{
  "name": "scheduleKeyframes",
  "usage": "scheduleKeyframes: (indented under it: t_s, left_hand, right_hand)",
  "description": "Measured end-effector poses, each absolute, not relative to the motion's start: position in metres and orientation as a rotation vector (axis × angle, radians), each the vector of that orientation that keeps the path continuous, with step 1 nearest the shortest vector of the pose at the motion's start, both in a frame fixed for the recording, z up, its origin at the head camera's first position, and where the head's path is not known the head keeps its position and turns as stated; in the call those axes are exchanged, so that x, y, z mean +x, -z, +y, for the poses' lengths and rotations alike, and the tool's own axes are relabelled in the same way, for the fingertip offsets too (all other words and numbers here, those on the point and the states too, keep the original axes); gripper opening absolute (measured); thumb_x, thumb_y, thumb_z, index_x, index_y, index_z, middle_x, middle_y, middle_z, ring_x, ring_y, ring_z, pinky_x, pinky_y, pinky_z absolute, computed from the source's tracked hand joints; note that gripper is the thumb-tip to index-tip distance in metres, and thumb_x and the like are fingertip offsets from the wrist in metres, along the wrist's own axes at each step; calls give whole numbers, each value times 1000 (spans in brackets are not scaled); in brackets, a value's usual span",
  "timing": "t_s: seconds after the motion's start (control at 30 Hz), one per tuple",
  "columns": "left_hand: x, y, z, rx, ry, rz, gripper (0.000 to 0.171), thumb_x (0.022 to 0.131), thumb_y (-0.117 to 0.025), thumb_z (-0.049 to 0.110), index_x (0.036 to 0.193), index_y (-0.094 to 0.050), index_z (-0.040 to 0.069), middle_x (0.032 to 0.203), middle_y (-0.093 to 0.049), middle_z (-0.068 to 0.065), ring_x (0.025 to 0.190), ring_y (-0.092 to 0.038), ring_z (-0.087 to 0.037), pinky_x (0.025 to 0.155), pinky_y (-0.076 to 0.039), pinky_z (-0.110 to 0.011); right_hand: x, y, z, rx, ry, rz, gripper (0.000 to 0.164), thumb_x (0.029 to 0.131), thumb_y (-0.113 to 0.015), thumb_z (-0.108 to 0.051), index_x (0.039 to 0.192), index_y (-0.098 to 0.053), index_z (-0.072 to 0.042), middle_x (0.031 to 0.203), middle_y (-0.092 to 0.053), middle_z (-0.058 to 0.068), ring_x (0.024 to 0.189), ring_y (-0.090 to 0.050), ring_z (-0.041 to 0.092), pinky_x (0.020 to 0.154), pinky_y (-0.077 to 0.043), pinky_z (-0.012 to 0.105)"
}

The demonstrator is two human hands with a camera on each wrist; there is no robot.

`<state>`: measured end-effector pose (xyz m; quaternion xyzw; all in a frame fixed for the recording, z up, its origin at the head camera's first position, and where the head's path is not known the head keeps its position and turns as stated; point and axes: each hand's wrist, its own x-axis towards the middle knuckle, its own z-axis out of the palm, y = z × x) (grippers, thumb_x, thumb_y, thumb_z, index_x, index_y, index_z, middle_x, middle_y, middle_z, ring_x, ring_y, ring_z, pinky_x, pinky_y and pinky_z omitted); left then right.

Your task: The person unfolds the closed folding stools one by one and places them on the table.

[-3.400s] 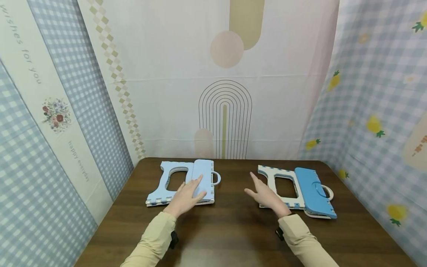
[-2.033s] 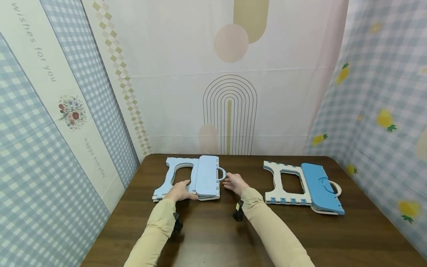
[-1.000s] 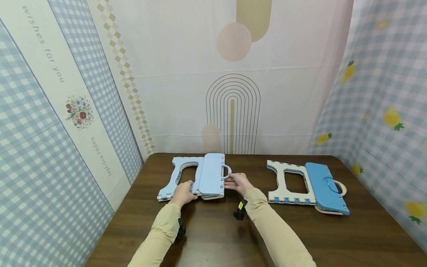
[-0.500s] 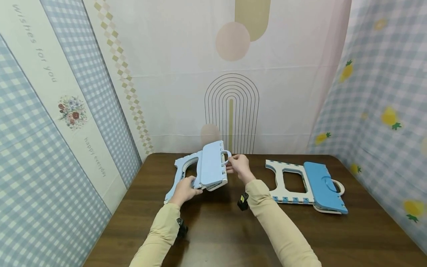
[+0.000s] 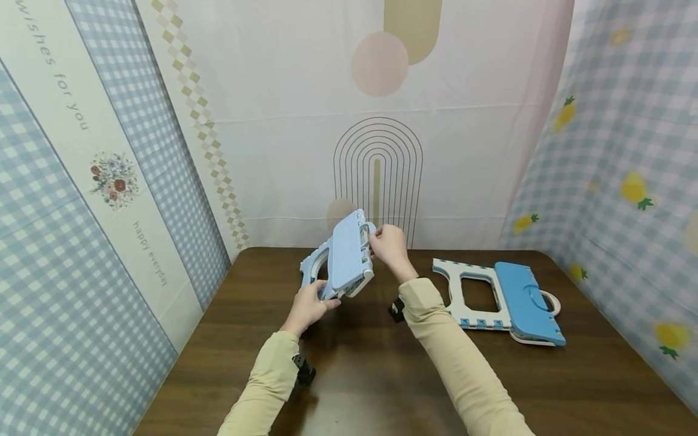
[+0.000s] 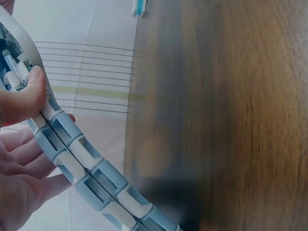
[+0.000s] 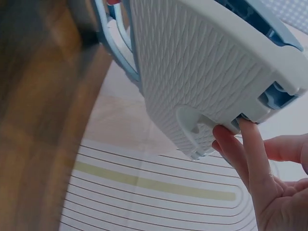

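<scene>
A pale blue folding stool [image 5: 347, 253], folded flat, is tilted with its handle side raised above the table. My left hand [image 5: 307, 307] grips its near lower edge; in the left wrist view the thumb lies on one side of the hinged edge [image 6: 91, 166], the fingers on the other. At the upper right, my right hand [image 5: 389, 245] holds the stool by its small handle side. The right wrist view shows the white ribbed seat panel [image 7: 197, 62] and fingertips at its rim; the handle itself is partly hidden.
A second folded stool, white with a bright blue seat [image 5: 528, 297], lies flat on the right of the dark wooden table [image 5: 371, 387]. A patterned white cloth [image 5: 272, 121] hangs behind the table. Checked cloths hang left [image 5: 33, 290] and right [image 5: 589, 230].
My hands went from open over the table to gripping the pale blue stool. Its handle side has been lifted and tilted upward off the table. The second stool stays in place.
</scene>
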<state>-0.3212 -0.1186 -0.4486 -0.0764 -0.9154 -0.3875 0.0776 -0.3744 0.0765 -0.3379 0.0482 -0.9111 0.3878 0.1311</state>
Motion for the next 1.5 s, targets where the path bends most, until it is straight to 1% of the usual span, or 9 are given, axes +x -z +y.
scheduleKeyframes:
  t_s: [0.17, 0.27, 0.37, 0.53, 0.73, 0.83, 1.0, 1.3, 1.5]
  left_hand:
    - [-316, 446, -109, -302, 1207, -2688, 52, 72, -74, 29, 117, -58, 7, 110, -64, -10, 98, -60, -23, 86, -48, -40]
    - [-314, 445, -103, -356, 1241, -2650, 51, 73, -73, 29, 117, -58, 6, 109, -64, -12, 99, -61, -24, 85, -48, -41]
    - [-311, 445, -97, -388, 1348, -2601, 52, 74, -72, 28, 118, -57, 6, 111, -63, -13, 102, -60, -24, 86, -49, -41]
    - [-307, 447, -88, -361, 1622, -2487, 50, 75, -72, 23, 118, -55, 6, 110, -63, -15, 101, -61, -25, 80, -52, -38]
    - [-302, 445, -85, -314, 1789, -2385, 37, 75, -72, 18, 108, -60, 6, 95, -67, -12, 80, -61, -14, 69, -50, -27]
    - [-293, 438, -84, -304, 1818, -2363, 32, 76, -71, 17, 104, -61, 3, 92, -66, -13, 75, -58, -11, 66, -49, -26]
    - [-279, 428, -85, -307, 1841, -2354, 31, 77, -69, 17, 103, -61, 2, 94, -66, -16, 76, -58, -11, 68, -48, -25]
    - [-292, 444, -112, -318, 1901, -2308, 34, 79, -68, 20, 108, -61, 5, 104, -66, -15, 83, -61, -8, 73, -49, -23]
    - [-299, 450, -132, -315, 1950, -2260, 32, 80, -67, 15, 110, -59, 5, 108, -64, -20, 89, -63, -11, 76, -50, -23]
  right_hand:
    - [-366, 322, 80, 206, -1004, -2617, 21, 85, -49, -12, 77, -64, 0, 66, -67, 8, 42, -57, 6, 42, -45, 18]
    - [-360, 311, 79, 259, -896, -2578, 25, 84, -50, -11, 62, -57, -2, 53, -56, 4, 39, -45, 5, 36, -33, 17]
    - [-353, 301, 77, 304, -783, -2541, 29, 85, -51, -11, 57, -52, -4, 50, -48, 3, 40, -38, 8, 36, -27, 17]
    - [-341, 287, 65, 378, -706, -2521, 23, 87, -52, -13, 68, -60, -3, 57, -59, 7, 40, -46, 11, 34, -32, 17]
    - [-334, 281, 42, 425, -556, -2493, 22, 88, -52, -17, 79, -62, 0, 62, -62, 7, 40, -47, 11, 33, -32, 16]
    - [-331, 281, 33, 443, -513, -2486, 20, 88, -52, -16, 80, -63, -1, 62, -62, 7, 40, -47, 11, 33, -31, 16]
    - [-327, 282, 26, 434, -473, -2493, 18, 87, -54, -17, 83, -63, -2, 61, -61, 6, 40, -45, 10, 34, -29, 16]
    - [-337, 295, -1, 444, -544, -2487, 16, 87, -54, -21, 87, -62, -7, 61, -61, 3, 42, -47, 11, 36, -30, 19]
    - [-346, 313, -16, 509, -623, -2409, 26, 91, -48, -24, 81, -65, -8, 66, -58, 3, 48, -47, 11, 41, -32, 19]
